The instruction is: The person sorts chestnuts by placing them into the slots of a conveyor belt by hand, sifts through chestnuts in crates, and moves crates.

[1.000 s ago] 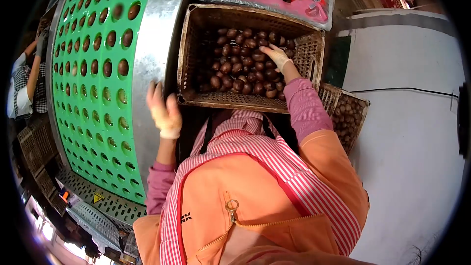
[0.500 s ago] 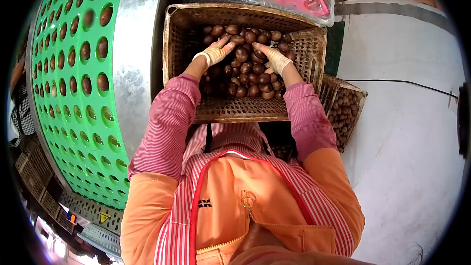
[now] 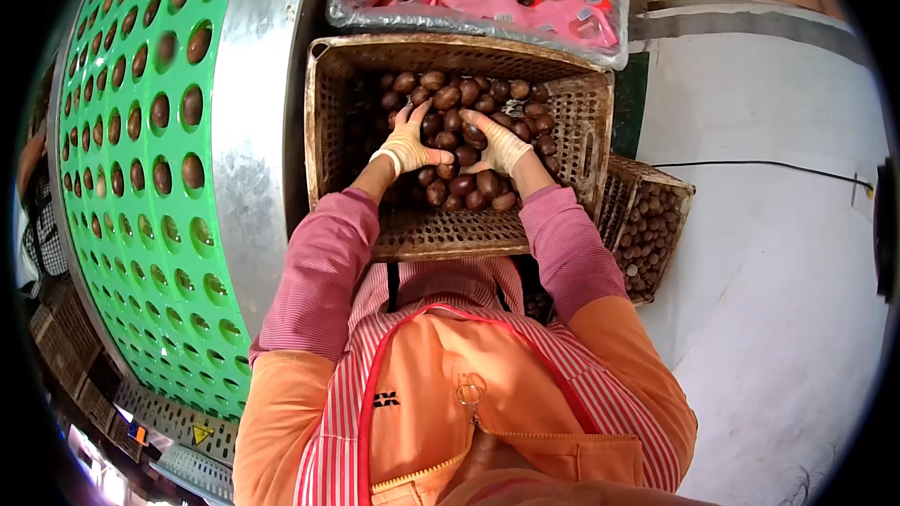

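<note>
Dark brown fruit [image 3: 462, 185] lies heaped in the perforated crate [image 3: 450, 243]. Left hand [image 3: 407, 146], outside the crate a second ago, has joined the right hand [image 3: 503, 144] among the fruit; both now handle the heap. Fingers of each stand spread apart (whether any fruit is gripped beneath cannot be told). Crate's left side is shadowed; green panel [image 3: 178, 201] is cut off above.

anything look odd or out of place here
One item in the green panel looks much paler than its dark brown neighbours, and a whitish patch shows among the round brown items in the crate, just beyond the right hand. Both are too small to identify. No spill stands out.
</note>
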The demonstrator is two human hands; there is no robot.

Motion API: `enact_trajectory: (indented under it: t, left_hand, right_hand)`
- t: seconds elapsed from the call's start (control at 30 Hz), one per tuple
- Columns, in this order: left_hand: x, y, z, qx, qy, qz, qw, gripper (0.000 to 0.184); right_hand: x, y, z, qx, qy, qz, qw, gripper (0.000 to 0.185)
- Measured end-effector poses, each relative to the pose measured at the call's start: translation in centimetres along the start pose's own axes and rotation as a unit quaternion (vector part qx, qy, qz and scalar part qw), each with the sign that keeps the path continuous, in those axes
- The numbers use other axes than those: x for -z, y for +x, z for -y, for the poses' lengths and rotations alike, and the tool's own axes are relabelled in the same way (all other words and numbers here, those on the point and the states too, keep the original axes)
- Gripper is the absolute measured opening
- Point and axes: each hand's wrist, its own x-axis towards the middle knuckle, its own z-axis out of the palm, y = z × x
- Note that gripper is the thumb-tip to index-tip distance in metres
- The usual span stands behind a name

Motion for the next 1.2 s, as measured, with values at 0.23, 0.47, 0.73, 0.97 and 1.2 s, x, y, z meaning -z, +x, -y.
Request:
enact_trajectory:
  t: [0.23, 0.47, 0.73, 0.97, 1.2]
  left_hand:
    - [-0.4, -0.7, -0.3, -0.031, 0.024, -0.027, 0.999, 0.118]
    - [0.5, 0.4, -1.4, 0.031, -0.046, 0.029, 0.998, 0.118]
    - [-0.7, 0.9, 0.3, 0.007, -0.078, 0.077, 0.994, 0.112]
    - [-2.4, 1.7, 0.0, -0.023, -0.132, 0.055, 0.989, 0.111]
    - [-2.8, -2.9, -5.1, -0.030, -0.312, -0.001, 0.950, 0.094]
  right_hand:
    - [0.2, -1.1, -0.5, -0.031, 0.089, 0.033, 0.995, 0.082]
    - [-1.0, -0.7, -0.5, -0.028, 0.069, 0.016, 0.997, 0.094]
    - [-0.1, -1.1, -1.9, 0.002, 0.080, 0.061, 0.995, 0.088]
    - [0.1, -1.0, -1.7, -0.030, 0.188, 0.036, 0.981, 0.085]
    - [-1.3, -5.7, -1.6, 0.015, 0.194, 0.022, 0.981, 0.077]
